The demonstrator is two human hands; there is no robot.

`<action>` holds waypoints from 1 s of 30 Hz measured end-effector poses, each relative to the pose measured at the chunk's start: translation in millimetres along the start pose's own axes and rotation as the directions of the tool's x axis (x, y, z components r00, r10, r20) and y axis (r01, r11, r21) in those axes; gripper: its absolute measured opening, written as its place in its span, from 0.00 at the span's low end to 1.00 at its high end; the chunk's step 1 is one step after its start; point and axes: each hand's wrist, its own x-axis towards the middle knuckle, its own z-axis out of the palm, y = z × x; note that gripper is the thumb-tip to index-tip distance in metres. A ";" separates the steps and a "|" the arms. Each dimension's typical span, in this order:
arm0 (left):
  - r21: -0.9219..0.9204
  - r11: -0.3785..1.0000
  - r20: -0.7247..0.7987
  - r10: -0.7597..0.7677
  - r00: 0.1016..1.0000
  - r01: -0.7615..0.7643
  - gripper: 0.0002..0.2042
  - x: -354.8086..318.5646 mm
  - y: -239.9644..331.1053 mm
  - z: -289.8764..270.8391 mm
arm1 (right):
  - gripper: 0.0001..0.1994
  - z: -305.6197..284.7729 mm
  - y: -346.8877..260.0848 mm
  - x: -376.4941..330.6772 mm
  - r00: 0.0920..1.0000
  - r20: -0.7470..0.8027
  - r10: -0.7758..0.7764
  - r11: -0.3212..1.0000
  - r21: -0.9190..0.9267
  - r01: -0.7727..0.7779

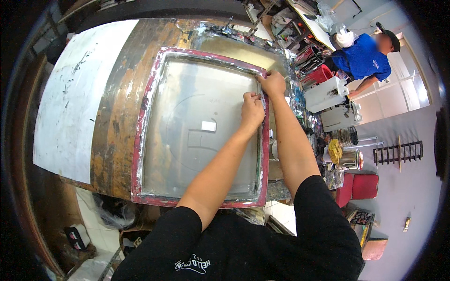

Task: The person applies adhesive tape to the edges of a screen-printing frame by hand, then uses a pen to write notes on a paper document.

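A screen printing frame (pixel 267 154) with a red, paint-smeared border lies on the worktable before me. Its grey mesh (pixel 192 173) carries a faint round outline and a small white rectangle (pixel 209 126). My left hand (pixel 253 110) is over the mesh, close to the right inner edge, its fingers curled in; what they hold, if anything, is hidden. At the far right corner, my right hand (pixel 273 84) is closed on the frame's border, thumb and fingertips pressed together there.
A white sheet (pixel 79 103) covers the worktable's left end, beside stained bare wood (pixel 119 117). To the right stand white containers (pixel 326 94), a red tub (pixel 317 75) and tins (pixel 350 159). A person in a blue shirt (pixel 358 57) is at the far right.
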 end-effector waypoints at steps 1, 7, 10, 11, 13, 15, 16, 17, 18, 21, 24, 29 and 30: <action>0.005 1.000 0.017 -0.023 1.000 0.023 0.18 -1.9 1.8 0.7 | 0.31 0.3 7.6 3.6 1.000 0.005 0.008 1.000 0.023 -0.008; -0.028 0.998 0.073 -0.060 0.996 0.062 0.17 -4.6 0.4 11.2 | 0.33 -6.7 54.2 29.7 0.990 0.139 -0.032 0.983 0.184 0.006; -0.070 0.995 0.050 -0.068 0.996 0.072 0.15 4.5 -13.3 7.9 | 0.30 11.5 50.4 15.5 0.988 -0.032 -0.151 0.927 0.343 0.153; -0.092 0.993 0.051 -0.073 0.996 0.078 0.15 7.5 -17.3 9.1 | 0.29 15.1 50.1 11.3 0.986 -0.100 -0.137 0.925 0.344 0.163; -0.091 0.995 0.054 -0.035 0.998 0.040 0.14 11.7 -25.1 10.7 | 0.28 23.2 46.5 1.5 0.969 -0.227 -0.100 0.921 0.347 0.176; -0.083 0.996 0.051 -0.024 0.998 0.028 0.14 13.2 -32.2 9.4 | 0.24 21.8 41.8 0.0 0.968 -0.212 -0.135 0.923 0.329 0.201; -0.085 0.996 0.059 -0.027 0.998 0.032 0.14 13.2 -31.5 12.6 | 0.23 19.3 49.5 3.9 0.966 -0.214 -0.147 0.927 0.311 0.210; -0.087 0.996 0.066 -0.029 0.997 0.034 0.14 13.0 -30.0 16.5 | 0.23 18.3 56.2 7.7 0.961 -0.227 -0.160 0.945 0.245 0.215; -0.078 0.997 0.062 -0.023 0.998 0.028 0.14 11.3 -28.2 21.3 | 0.23 17.0 61.4 11.6 0.955 -0.240 -0.173 0.959 0.178 0.219; -0.053 0.999 0.018 0.002 1.000 -0.001 0.15 12.5 -28.0 15.0 | 0.25 9.9 37.5 9.6 0.978 -0.187 -0.092 0.994 0.042 0.102; -0.074 0.997 0.006 0.013 1.000 -0.013 0.15 7.5 -32.3 10.9 | 0.30 19.4 22.7 -15.7 0.998 -0.049 0.036 0.992 -0.122 -0.042; 0.041 0.999 0.033 0.022 0.999 -0.023 0.18 5.3 -13.1 10.7 | 0.31 14.2 12.9 -16.4 0.968 0.051 0.247 0.966 -0.093 -0.242; 0.072 0.997 0.052 0.027 0.998 -0.031 0.19 0.7 -8.8 9.9 | 0.31 15.3 12.2 -18.5 0.956 0.043 0.290 0.955 -0.075 -0.286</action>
